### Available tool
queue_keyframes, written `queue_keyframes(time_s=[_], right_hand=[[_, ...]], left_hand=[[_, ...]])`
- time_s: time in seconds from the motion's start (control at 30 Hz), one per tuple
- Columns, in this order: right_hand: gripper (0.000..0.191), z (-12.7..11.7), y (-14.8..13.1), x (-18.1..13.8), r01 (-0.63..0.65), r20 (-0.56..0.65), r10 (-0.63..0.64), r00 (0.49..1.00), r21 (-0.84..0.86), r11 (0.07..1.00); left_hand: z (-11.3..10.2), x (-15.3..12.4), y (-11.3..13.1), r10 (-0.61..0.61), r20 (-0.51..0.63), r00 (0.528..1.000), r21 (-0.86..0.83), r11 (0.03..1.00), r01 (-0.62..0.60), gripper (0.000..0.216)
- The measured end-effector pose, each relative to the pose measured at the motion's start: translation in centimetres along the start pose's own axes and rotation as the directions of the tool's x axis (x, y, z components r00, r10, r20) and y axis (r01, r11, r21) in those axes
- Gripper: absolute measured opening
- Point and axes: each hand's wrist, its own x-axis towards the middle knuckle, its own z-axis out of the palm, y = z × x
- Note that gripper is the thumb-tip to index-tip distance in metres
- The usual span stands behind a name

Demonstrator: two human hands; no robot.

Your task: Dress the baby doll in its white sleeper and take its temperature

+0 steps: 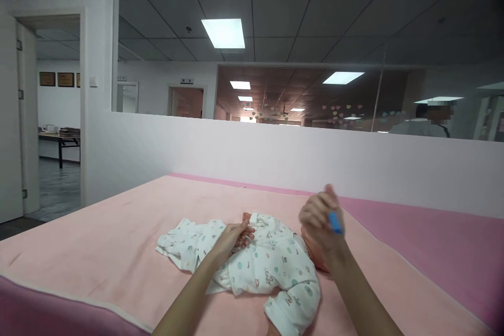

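Observation:
A baby doll (275, 257) in white clothes with small coloured prints lies on the pink mat, its head to the right, mostly hidden behind my right wrist. My left hand (238, 234) rests at the doll's middle, fingers loosely bent with gaps between them, close beside the doll's small hand (246, 217). Raised over the doll's head, my right hand (321, 215) is closed and blurred by motion. A small blue object (335, 222) shows at its palm side; its kind is too smeared to make out.
The pink padded surface (118, 226) reaches a low white wall (275, 152) with a large window (299, 26) above. At the left is an open doorway (59, 115) with a table (59, 137) beyond. A person (429, 121) appears in the glass at right.

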Motion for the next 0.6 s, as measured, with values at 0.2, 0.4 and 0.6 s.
queue_keyframes(time_s=[0.2, 0.4, 0.6], right_hand=[[0.051, 0.2, 2.4, -2.1, -0.054, 0.006, 0.054, 0.999, -0.012, 0.998], [0.046, -4.5, 5.1, -8.7, -0.166, -0.353, 0.068, 0.933, -0.255, 0.953], [0.045, -11.7, 7.9, -16.5, -0.484, -0.602, 0.112, 0.79, -0.503, 0.716]], left_hand=[[0.2, -0.2, 0.3, -0.033, -0.007, 0.999, 0.057, 0.998, 0.033, 0.045], [0.6, -0.7, 0.7, -0.011, -0.008, 1.0, 0.209, 0.978, 0.012, 0.04], [0.9, -0.5, 0.6, 0.082, 0.001, 0.997, 0.343, 0.936, -0.077, 0.038]])
